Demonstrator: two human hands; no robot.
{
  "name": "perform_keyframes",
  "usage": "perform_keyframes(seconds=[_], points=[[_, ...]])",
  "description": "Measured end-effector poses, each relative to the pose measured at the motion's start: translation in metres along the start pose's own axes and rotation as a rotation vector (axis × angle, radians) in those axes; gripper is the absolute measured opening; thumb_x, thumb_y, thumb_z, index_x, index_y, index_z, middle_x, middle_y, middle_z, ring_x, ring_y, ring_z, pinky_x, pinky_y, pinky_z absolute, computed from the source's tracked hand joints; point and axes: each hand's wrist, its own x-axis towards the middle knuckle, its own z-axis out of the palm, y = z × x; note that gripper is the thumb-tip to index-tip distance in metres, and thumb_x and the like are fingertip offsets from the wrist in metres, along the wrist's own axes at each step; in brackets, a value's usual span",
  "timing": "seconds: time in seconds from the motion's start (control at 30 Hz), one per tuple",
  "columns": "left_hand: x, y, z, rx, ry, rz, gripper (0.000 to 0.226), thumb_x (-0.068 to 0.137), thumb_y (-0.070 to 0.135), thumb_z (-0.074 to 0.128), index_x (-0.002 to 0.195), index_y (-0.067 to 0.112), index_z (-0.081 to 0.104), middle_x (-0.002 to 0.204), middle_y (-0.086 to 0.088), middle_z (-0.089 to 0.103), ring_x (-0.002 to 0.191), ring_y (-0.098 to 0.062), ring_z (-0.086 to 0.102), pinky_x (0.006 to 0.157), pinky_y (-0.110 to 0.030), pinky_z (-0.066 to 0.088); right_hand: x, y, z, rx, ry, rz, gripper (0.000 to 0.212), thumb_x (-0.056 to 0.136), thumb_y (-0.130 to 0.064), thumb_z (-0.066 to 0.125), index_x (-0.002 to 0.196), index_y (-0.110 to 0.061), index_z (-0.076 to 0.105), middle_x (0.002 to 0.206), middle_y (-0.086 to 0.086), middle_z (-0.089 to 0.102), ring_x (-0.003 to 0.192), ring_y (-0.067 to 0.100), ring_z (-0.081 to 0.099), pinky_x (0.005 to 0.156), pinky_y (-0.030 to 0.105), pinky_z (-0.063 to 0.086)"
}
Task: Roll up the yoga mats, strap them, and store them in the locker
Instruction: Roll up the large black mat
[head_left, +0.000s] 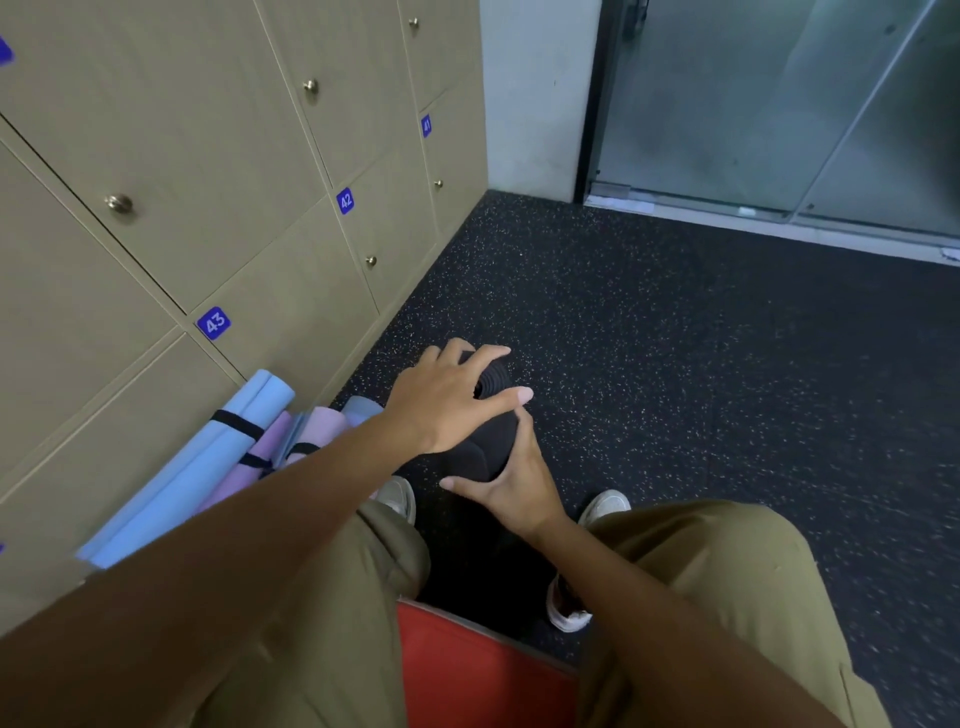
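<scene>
A rolled black yoga mat (480, 441) stands on end at the centre of the view, between the person's shoes, its spiral end facing up. The left hand (447, 402) lies over that top end, fingers curled over the far rim and thumb stretched toward 3 o'clock, so its grip holds the roll's top. The right hand (511, 480) clasps the side of the roll just below, thumb out toward 9 o'clock and fingers wrapped round the far side, where they are hidden. Most of the roll's length is covered by the two hands and lost against the dark speckled floor (701, 364), so its lower end cannot be made out.

At 9 o'clock, rolled mats lean at the foot of the lockers (156, 182): a light blue mat (208, 462) with a black strap (236, 423) round it, and pink and purple mats (311, 431) beside it, also strapped, partly hidden behind the left forearm. A grey roll end (361, 408) peeks out just past them. The locker doors nearby are closed; labels 43, 42 and 41 are readable.

At 6 o'clock a red mat (467, 675) lies between the olive trouser legs, cut off by the bottom edge. At 1 o'clock is a glass door (779, 104).
</scene>
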Motion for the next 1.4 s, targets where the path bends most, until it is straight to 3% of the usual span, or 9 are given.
perform_keyframes(seconds=[0.17, 0.27, 0.37, 0.53, 0.67, 0.87, 1.0, 1.17, 1.4], points=[[-0.007, -0.017, -0.006, -0.189, 0.022, 0.225, 0.087, 0.076, 0.088, 0.048, 0.153, 0.052, 0.031, 0.152, 0.020, 0.030, 0.140, -0.013, 0.029, 0.114, -0.044, 0.035, 0.007, 0.005, -0.016, 0.023, -0.082, 0.010, 0.125, 0.057, -0.052, 0.097, 0.153, -0.044, 0.017, 0.155, -0.016, 0.039, 0.137, -0.001, 0.042, 0.110, 0.029, 0.043], [-0.014, -0.026, -0.007, -0.114, -0.045, 0.300, 0.108, 0.067, 0.079, 0.072, 0.158, 0.051, 0.020, 0.158, 0.019, 0.020, 0.144, -0.013, 0.019, 0.113, -0.036, 0.029, 0.009, 0.009, -0.020, 0.033, -0.151, 0.027, 0.126, 0.055, -0.048, 0.099, 0.152, -0.043, 0.019, 0.148, -0.018, 0.047, 0.133, -0.003, 0.048, 0.108, 0.029, 0.046], [-0.014, -0.028, -0.004, -0.066, -0.039, 0.296, 0.119, 0.064, 0.072, 0.082, 0.158, 0.053, 0.012, 0.159, 0.018, 0.015, 0.144, -0.016, 0.019, 0.112, -0.036, 0.030, 0.011, 0.007, -0.024, 0.009, -0.197, 0.063, 0.125, 0.055, -0.043, 0.100, 0.150, -0.045, 0.019, 0.148, -0.016, 0.047, 0.134, -0.002, 0.048, 0.110, 0.031, 0.045], [-0.011, -0.013, 0.005, -0.024, 0.026, 0.245, 0.115, 0.067, 0.074, 0.078, 0.159, 0.045, 0.015, 0.155, 0.008, 0.020, 0.138, -0.027, 0.030, 0.114, -0.050, 0.038, 0.015, -0.006, -0.071, -0.274, -0.345, 0.079, 0.118, 0.065, -0.038, 0.096, 0.155, -0.030, 0.021, 0.156, -0.001, 0.038, 0.142, 0.017, 0.040, 0.117, 0.041, 0.037], [-0.009, 0.010, 0.003, 0.004, 0.035, 0.174, 0.111, 0.069, 0.076, 0.075, 0.157, 0.042, 0.017, 0.155, 0.002, 0.022, 0.138, -0.035, 0.031, 0.109, -0.052, 0.041, 0.008, -0.018, -0.142, -0.563, -0.315, 0.159, 0.100, 0.076, -0.049, 0.087, 0.155, -0.025, 0.030, 0.155, 0.006, 0.039, 0.140, 0.026, 0.043, 0.115, 0.045, 0.040], [-0.014, 0.039, 0.004, 0.063, 0.008, 0.173, 0.106, 0.072, 0.076, 0.073, 0.156, 0.041, 0.018, 0.157, -0.002, 0.020, 0.140, -0.037, 0.029, 0.107, -0.052, 0.042, -0.042, -0.040, -0.244, -0.643, -0.106, 0.260, 0.078, 0.086, -0.047, 0.079, 0.150, -0.021, 0.043, 0.150, 0.004, 0.049, 0.130, 0.025, 0.054, 0.106, 0.038, 0.047], [-0.017, 0.060, 0.007, 0.080, 0.017, 0.193, 0.106, 0.072, 0.077, 0.073, 0.156, 0.040, 0.021, 0.158, -0.004, 0.021, 0.140, -0.038, 0.029, 0.106, -0.053, 0.042, -0.098, -0.042, -0.285, -0.719, -0.051, 0.366, 0.063, 0.087, -0.047, 0.077, 0.140, -0.021, 0.054, 0.135, 0.000, 0.060, 0.116, 0.021, 0.062, 0.095, 0.033, 0.048], [-0.017, 0.078, 0.008, 0.115, 0.013, 0.204, 0.107, 0.071, 0.080, 0.071, 0.157, 0.039, 0.022, 0.159, -0.007, 0.022, 0.142, -0.040, 0.029, 0.107, -0.056, 0.042, -0.177, -0.033, -0.315, -0.770, -0.076, 0.560, 0.052, 0.085, -0.055, 0.076, 0.128, -0.031, 0.059, 0.117, -0.009, 0.066, 0.110, 0.018, 0.063, 0.102, 0.042, 0.049], [-0.021, 0.109, 0.014, 0.139, 0.003, 0.263, 0.108, 0.069, 0.079, 0.074, 0.156, 0.039, 0.025, 0.159, -0.007, 0.024, 0.140, -0.041, 0.030, 0.104, -0.058, 0.043, -0.293, -0.026, -0.325, -0.835, -0.293, 0.815, 0.041, 0.081, -0.043, 0.083, 0.117, -0.030, 0.067, 0.103, -0.019, 0.071, 0.102, 0.011, 0.068, 0.086, 0.028, 0.048]])
